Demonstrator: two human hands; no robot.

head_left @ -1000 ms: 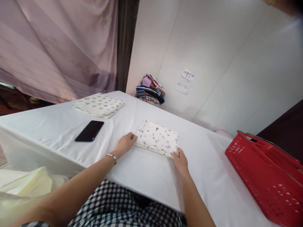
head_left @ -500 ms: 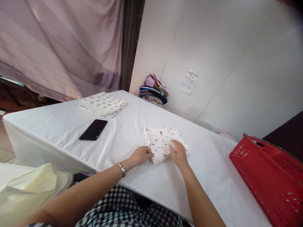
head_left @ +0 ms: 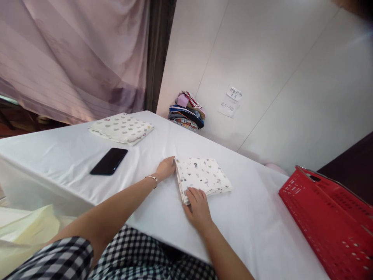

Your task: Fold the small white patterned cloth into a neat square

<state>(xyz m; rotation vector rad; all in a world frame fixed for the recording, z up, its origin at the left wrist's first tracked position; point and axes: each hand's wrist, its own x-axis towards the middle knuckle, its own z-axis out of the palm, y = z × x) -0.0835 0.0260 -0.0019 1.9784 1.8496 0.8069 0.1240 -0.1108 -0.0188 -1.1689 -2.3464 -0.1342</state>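
On white table (head_left: 72, 159): left hand (head_left: 165, 168) flat against folded cloth (head_left: 202, 177) edge, right hand (head_left: 198, 203) fingers spread on near corner, nothing grasped.

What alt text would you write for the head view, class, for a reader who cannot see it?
A person's left hand and right hand rest on the edges of a folded printed cloth on a white table. A black phone and a second folded cloth lie further left, a red basket at right.
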